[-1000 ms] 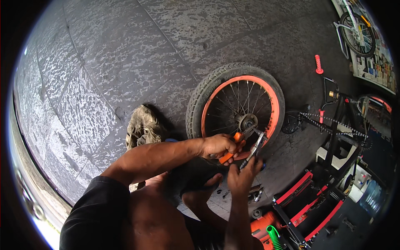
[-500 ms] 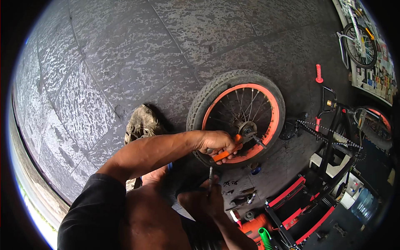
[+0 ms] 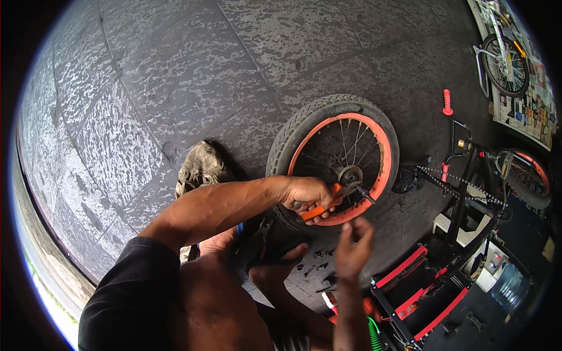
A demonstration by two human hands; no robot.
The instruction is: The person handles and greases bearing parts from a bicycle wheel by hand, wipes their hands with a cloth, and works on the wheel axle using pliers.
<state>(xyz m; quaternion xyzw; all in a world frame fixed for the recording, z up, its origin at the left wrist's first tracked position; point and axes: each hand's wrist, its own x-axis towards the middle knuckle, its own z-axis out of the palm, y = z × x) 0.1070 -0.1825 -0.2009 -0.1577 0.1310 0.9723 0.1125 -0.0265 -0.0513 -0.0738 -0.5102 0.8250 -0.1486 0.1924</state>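
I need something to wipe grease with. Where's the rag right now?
In the head view, the crumpled grey rag lies on the stone floor, left of the orange-rimmed wheel and just above the left forearm.

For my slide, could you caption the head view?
Left hand grips orange-handled pliers at small orange-rimmed wheel's hub; right hand hovers.

The left hand [image 3: 305, 196] is covering most of the orange-handled tool [image 3: 319, 209], so only a strip of handle and the metal tip are showing. The near arc of the wheel [image 3: 333, 158] is disappearing behind that wrist. The right hand [image 3: 353, 248] is blurring; what its fingertips are pinching is too small to tell. Small dark parts [image 3: 316, 257] on the floor are unreadable. The bicycle [image 3: 504, 55] is being cut off at the picture's edge.
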